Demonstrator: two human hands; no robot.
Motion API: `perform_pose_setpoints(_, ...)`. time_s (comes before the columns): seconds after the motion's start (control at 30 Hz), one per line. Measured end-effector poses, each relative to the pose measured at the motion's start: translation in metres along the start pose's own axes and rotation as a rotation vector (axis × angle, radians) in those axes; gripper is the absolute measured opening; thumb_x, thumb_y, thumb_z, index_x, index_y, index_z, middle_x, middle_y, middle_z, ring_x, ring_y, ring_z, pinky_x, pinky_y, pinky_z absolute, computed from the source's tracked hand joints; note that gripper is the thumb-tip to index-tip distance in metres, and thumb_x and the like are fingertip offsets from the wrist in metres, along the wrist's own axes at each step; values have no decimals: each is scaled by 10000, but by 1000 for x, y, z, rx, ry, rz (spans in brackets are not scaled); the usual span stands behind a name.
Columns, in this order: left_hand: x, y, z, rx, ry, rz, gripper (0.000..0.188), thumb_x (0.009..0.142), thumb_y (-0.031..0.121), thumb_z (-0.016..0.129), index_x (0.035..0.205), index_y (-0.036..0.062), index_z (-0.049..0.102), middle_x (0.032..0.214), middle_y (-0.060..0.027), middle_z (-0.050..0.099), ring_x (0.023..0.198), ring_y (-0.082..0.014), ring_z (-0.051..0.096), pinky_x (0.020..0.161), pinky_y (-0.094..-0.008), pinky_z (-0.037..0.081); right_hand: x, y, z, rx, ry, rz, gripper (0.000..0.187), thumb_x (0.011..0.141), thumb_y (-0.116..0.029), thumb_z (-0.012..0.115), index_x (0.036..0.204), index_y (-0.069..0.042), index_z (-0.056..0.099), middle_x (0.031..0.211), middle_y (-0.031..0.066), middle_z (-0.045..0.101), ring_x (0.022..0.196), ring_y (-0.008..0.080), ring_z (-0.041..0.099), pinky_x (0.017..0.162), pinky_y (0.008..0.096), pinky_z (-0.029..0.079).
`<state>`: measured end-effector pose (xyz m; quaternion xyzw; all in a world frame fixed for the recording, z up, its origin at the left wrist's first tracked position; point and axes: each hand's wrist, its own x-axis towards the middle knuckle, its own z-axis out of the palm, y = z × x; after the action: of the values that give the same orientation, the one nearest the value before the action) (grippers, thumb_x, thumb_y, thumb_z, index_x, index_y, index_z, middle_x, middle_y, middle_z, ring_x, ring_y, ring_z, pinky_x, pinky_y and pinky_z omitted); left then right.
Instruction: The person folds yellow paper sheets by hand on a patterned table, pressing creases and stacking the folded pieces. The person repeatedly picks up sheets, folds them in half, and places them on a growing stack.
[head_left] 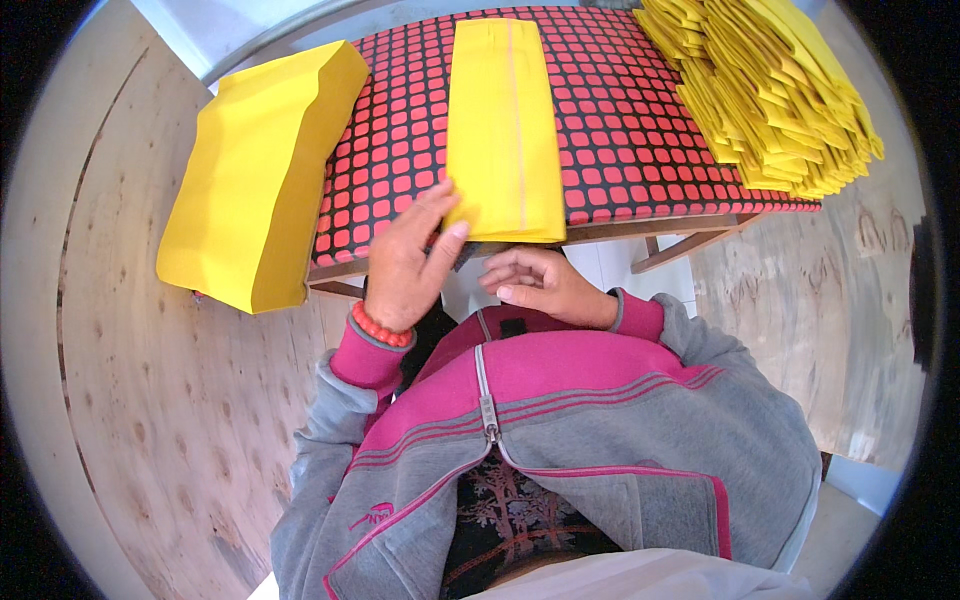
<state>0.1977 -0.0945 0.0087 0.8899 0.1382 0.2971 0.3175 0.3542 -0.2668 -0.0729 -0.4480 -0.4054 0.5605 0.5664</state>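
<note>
A long, flat yellow folded piece (500, 130), which looks like cloth or a cloth-like bag, lies lengthwise on the red-and-black patterned table cover (620, 150). Its near end reaches the table's front edge, and a pale line runs down it. My left hand (408, 255), with a red bead bracelet at the wrist, has its fingertips at the piece's near left corner. Those fingers are stretched out and the thumb is apart. Just below the near end, in front of the table edge, my right hand (545, 285) hovers with slightly bent, loose fingers and nothing in them.
A wide yellow sheet-like stack (250, 180) hangs over the table's left side. At the far right corner sits a thick pile of folded yellow pieces (770, 100). Plywood boards (170, 380) flank the table, and its wooden frame (690, 248) shows below the cover.
</note>
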Motion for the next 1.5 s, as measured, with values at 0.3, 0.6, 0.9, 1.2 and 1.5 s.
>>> perform_pose_setpoints(0.3, -9, 16, 9, -8, -75, 90, 328, 958, 208, 685, 1213, 1, 687, 1285, -200, 683, 1199, -357, 660, 1020, -411, 515, -5, -27, 15, 269, 271, 126, 576, 1016, -472, 601, 1436, -87, 520, 1267, 79, 670, 1184, 182, 645, 967, 352, 504)
perform_pose_setpoints(0.6, -8, 28, 11, 156, -32, 239, 268, 958, 172, 675, 1168, 8, 705, 1200, -187, 716, 1205, -352, 658, 1044, -418, 492, 0, -34, 24, 305, 354, 145, 497, 1063, -493, 519, 1332, -80, 589, 1193, 76, 704, 1048, 165, 686, 875, 298, 538)
perform_pose_setpoints(0.9, -48, 14, 20, -758, -179, -369, 186, 1047, 129, 574, 1083, -34, 656, 1049, -113, 743, 1011, -156, 687, 935, -296, 511, -13, -47, 24, 367, 438, 184, 551, 1038, -539, 540, 1290, -52, 601, 1148, 79, 726, 1040, 156, 701, 902, 318, 545)
perform_pose_setpoints(1.2, -50, -9, 42, -1156, -323, -646, 394, 1087, 340, 493, 1190, -17, 622, 1145, -160, 724, 1115, -230, 700, 997, -340, 524, -19, -45, 27, 363, 574, 83, 373, 1071, -404, 548, 1217, -73, 639, 1060, 46, 739, 946, 125, 710, 861, 296, 579)
perform_pose_setpoints(1.5, -10, -6, 79, -1282, -478, -692, 421, 1073, 377, 521, 1289, 25, 602, 1125, -97, 738, 969, -163, 733, 857, -297, 595, -100, -24, 9, 387, 454, 107, 420, 1084, -384, 511, 1308, -39, 599, 1113, 79, 730, 1009, 168, 714, 887, 301, 587)
